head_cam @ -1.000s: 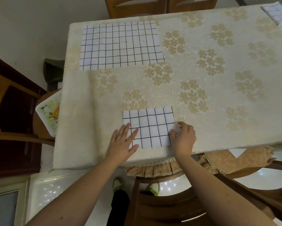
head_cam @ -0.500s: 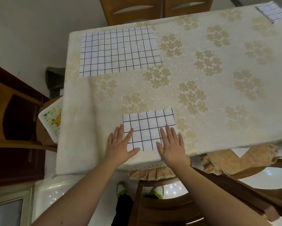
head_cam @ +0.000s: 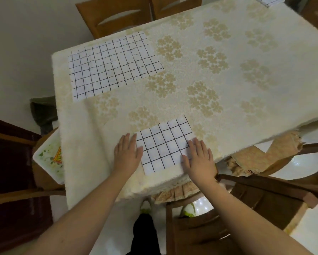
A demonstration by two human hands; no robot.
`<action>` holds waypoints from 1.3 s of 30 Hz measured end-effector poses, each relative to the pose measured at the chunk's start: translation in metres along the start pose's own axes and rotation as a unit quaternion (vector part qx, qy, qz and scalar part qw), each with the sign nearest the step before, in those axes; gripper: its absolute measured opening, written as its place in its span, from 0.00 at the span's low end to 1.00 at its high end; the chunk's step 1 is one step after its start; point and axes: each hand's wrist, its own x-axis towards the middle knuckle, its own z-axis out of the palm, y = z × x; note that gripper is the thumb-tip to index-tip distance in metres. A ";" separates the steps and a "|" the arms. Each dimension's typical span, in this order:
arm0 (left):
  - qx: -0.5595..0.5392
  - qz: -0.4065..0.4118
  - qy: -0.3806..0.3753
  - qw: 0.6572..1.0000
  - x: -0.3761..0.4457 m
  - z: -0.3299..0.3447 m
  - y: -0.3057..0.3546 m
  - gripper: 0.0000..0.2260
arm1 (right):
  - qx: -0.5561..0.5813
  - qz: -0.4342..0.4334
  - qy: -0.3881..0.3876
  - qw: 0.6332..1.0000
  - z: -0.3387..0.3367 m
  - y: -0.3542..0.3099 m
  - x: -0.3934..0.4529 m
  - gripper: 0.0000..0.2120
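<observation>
At the near edge of the table, your left hand (head_cam: 127,153) lies flat, fingers straight and together, on the left edge of the small white folded cloth with a black grid (head_cam: 163,146). Your right hand (head_cam: 198,159) is flat too, fingers spread, on its right near corner. A second ago the right hand pinched that edge; half a second ago both palms sat further in. They've slid apart, so the fold looks pressed and smoothing is about done. The cloth rests on the cream flower-patterned tablecloth (head_cam: 228,107), nothing gripped. A larger unfolded grid cloth (head_cam: 114,65) lies toward the far left corner, likely next. Another folded grid cloth (head_cam: 268,0) sits at the far right corner.
</observation>
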 end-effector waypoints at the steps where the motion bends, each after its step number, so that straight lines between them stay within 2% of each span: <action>1: -0.011 0.025 0.008 1.000 0.009 -0.001 0.002 0.25 | 0.012 0.012 0.027 0.999 0.000 -0.006 -0.004 0.27; 4: -0.025 0.107 0.032 0.993 0.034 -0.003 0.011 0.20 | 0.055 0.045 0.097 0.993 0.003 -0.024 -0.019 0.21; 7: -0.039 0.147 -0.013 0.988 0.057 -0.010 0.022 0.18 | 0.149 0.143 0.067 0.976 0.005 -0.046 -0.032 0.15; 9: -0.042 0.155 -0.045 0.986 0.072 -0.011 0.027 0.18 | 0.234 0.226 0.035 0.945 0.006 -0.060 -0.038 0.14; 13: -0.107 0.105 -0.111 0.982 0.102 -0.009 0.031 0.16 | 0.365 0.356 0.013 0.860 0.009 -0.080 -0.048 0.14; 17: -0.107 0.050 -0.151 0.982 0.126 -0.011 0.039 0.12 | 0.460 0.437 0.029 0.772 0.014 -0.092 -0.047 0.14; 20: -0.093 0.037 -0.182 0.978 0.136 -0.012 0.046 0.11 | 0.535 0.488 0.053 0.687 0.013 -0.099 -0.040 0.12; 23: -0.087 0.030 -0.206 0.974 0.140 -0.012 0.047 0.11 | 0.616 0.527 0.072 0.581 0.010 -0.107 -0.032 0.04; 25: -0.104 0.029 -0.208 0.972 0.142 -0.013 0.047 0.10 | 0.644 0.539 0.073 0.538 0.009 -0.109 -0.026 0.07; 27: -0.126 0.031 -0.213 0.968 0.141 -0.017 0.048 0.10 | 0.653 0.542 0.063 0.525 0.009 -0.110 -0.023 0.12; 29: -0.138 0.043 -0.220 0.965 0.138 -0.022 0.049 0.09 | 0.649 0.545 0.058 0.528 0.007 -0.111 -0.022 0.14; 32: -0.163 0.070 -0.216 0.960 0.133 -0.032 0.048 0.05 | 0.643 0.538 0.059 0.541 0.006 -0.109 -0.025 0.11; 35: -0.228 0.077 -0.213 0.947 0.126 -0.040 0.040 0.03 | 0.647 0.522 0.082 0.549 0.005 -0.108 -0.029 0.04; 39: -0.321 0.063 -0.248 0.912 0.113 -0.051 0.031 0.08 | 0.652 0.509 0.101 0.553 0.001 -0.105 -0.033 0.08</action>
